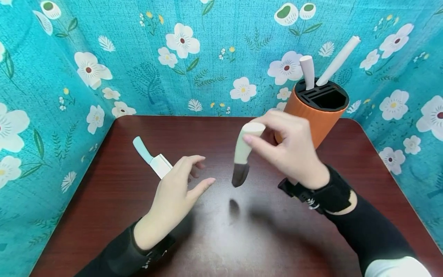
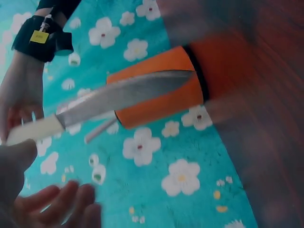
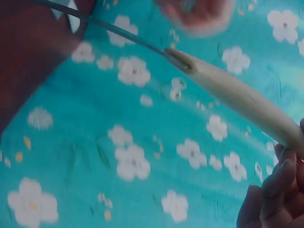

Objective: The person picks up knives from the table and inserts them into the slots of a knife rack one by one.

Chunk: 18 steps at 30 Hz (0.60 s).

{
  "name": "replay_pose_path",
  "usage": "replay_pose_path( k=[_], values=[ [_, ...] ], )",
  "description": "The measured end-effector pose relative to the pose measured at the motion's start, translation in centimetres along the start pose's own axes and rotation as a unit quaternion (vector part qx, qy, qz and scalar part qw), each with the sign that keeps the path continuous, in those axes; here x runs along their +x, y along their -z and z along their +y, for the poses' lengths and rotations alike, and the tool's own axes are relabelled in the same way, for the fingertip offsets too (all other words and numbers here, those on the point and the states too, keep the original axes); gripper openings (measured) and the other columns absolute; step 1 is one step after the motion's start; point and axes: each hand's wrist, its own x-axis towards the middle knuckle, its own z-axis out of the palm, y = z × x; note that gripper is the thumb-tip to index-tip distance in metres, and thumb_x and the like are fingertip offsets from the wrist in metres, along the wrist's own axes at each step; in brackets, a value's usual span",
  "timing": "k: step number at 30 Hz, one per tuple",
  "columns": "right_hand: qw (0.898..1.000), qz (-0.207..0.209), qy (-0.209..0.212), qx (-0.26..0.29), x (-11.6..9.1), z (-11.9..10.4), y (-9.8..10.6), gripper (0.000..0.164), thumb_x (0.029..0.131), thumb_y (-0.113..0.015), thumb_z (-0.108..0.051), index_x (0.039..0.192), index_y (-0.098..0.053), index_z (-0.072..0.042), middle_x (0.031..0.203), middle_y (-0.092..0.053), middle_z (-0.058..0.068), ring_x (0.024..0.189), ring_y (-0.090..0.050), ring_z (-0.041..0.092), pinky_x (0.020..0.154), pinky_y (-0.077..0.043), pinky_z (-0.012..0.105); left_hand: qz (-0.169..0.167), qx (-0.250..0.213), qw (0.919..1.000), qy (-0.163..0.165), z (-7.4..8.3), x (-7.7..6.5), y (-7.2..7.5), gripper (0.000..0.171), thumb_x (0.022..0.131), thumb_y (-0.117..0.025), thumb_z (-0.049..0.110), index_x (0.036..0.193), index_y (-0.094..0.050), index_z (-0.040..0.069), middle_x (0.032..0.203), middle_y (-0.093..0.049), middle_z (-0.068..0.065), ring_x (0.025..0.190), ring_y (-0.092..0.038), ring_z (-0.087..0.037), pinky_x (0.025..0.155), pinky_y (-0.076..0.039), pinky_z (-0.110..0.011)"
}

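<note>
My right hand (image 1: 292, 148) pinches the end of the pale green handle of a knife (image 1: 243, 148) between thumb and fingers. The knife hangs blade down above the table, apart from its shadow. In the left wrist view the long blade of the knife (image 2: 126, 95) shows side-on. My left hand (image 1: 173, 198) hovers to the left of the knife, fingers relaxed and holding nothing. Behind that hand a cleaver (image 1: 142, 149) with a light blue handle lies on the table, its blade partly hidden by the hand.
An orange knife block (image 1: 313, 119) with a black slotted top stands at the back right, behind my right hand. Two white handles (image 1: 340, 59) stick out of it. The dark brown table (image 1: 214, 250) meets a turquoise flowered cloth (image 1: 214, 92) at the back and sides.
</note>
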Motion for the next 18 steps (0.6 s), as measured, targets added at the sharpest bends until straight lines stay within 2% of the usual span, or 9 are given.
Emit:
replay_pose_path(
  k=[4, 6, 10, 13, 16, 18],
  values=[
    [0.999, 0.042, -0.029, -0.003, 1.9, 0.7, 2.8, 0.008, 0.083, -0.078, -0.003, 0.09, -0.076, 0.0, 0.073, -0.063, -0.008, 0.063, -0.052, 0.004, 0.06, -0.041, 0.019, -0.071, 0.037, 0.996, 0.04, -1.4, -0.4, 0.8, 0.046, 0.092, -0.074, 0.034, 0.131, -0.061, 0.011, 0.116, -0.07, -0.004, 0.095, -0.07, -0.018, 0.077, -0.059, -0.038],
    [0.998, 0.054, -0.041, 0.008, 3.0, 1.3, 4.5, 0.007, 0.084, -0.076, -0.001, 0.091, -0.076, 0.004, 0.074, -0.065, -0.012, 0.061, -0.053, 0.003, 0.059, -0.042, 0.017, -0.095, 0.053, 0.9925, 0.056, -2.1, -0.6, 1.2, 0.045, 0.094, -0.072, 0.035, 0.131, -0.062, 0.012, 0.122, -0.07, -0.005, 0.102, -0.071, -0.021, 0.08, -0.059, -0.043],
    [0.994, 0.066, -0.071, 0.043, 5.0, 3.0, 8.1, 0.01, 0.087, -0.073, 0.0, 0.095, -0.077, 0.004, 0.077, -0.071, -0.01, 0.06, -0.058, 0.005, 0.06, -0.045, 0.017, -0.107, 0.056, 0.9888, 0.088, -3.2, -1.1, 1.5, 0.046, 0.094, -0.07, 0.032, 0.134, -0.06, 0.012, 0.118, -0.072, -0.005, 0.1, -0.07, -0.023, 0.078, -0.058, -0.044],
    [0.993, 0.058, -0.107, 0.012, 6.4, 4.1, 10.9, 0.016, 0.09, -0.072, -0.004, 0.105, -0.077, -0.002, 0.087, -0.074, -0.009, 0.069, -0.061, 0.008, 0.068, -0.047, 0.018, -0.111, 0.05, 0.9868, 0.107, -3.9, -1.6, 1.6, 0.047, 0.094, -0.07, 0.032, 0.135, -0.058, 0.011, 0.111, -0.074, -0.004, 0.09, -0.07, -0.02, 0.073, -0.056, -0.04],
    [0.988, 0.046, -0.144, -0.032, 7.9, 5.1, 13.6, 0.023, 0.095, -0.069, -0.009, 0.117, -0.075, -0.007, 0.098, -0.073, -0.012, 0.079, -0.061, 0.009, 0.076, -0.047, 0.017, -0.116, 0.048, 0.9851, 0.118, -4.5, -2.0, 1.5, 0.047, 0.094, -0.07, 0.03, 0.135, -0.058, 0.01, 0.109, -0.073, -0.003, 0.087, -0.07, -0.019, 0.074, -0.056, -0.039],
    [0.984, 0.035, -0.172, -0.04, 8.8, 6.2, 15.6, 0.028, 0.097, -0.065, -0.01, 0.125, -0.071, -0.011, 0.102, -0.07, -0.014, 0.084, -0.059, 0.008, 0.078, -0.044, 0.014, -0.117, 0.046, 0.9845, 0.122, -5.0, -2.3, 1.5, 0.047, 0.094, -0.07, 0.028, 0.135, -0.059, 0.009, 0.108, -0.073, -0.004, 0.087, -0.07, -0.019, 0.074, -0.055, -0.038]
  ],
)
